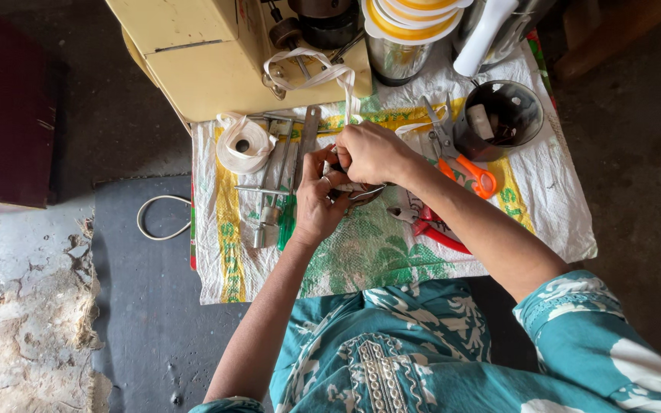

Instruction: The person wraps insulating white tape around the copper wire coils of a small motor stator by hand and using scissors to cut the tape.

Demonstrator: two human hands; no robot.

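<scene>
My left hand (317,200) and my right hand (371,151) meet over the middle of a white, green and yellow woven sack cloth (361,252). Together they grip a small dark round part (357,191) with a thin metal piece; most of it is hidden by my fingers. A white cloth tape (323,73) runs from my right hand up to a looped bundle on the cream-coloured machine casing (208,69).
A roll of white tape (242,144), long metal tools (284,164), orange-handled scissors (460,157) and red-handled pliers (430,226) lie on the cloth. A dark metal cup (503,115), a steel vessel (395,57) and stacked plates stand behind. A white cord loop (158,218) lies on the floor.
</scene>
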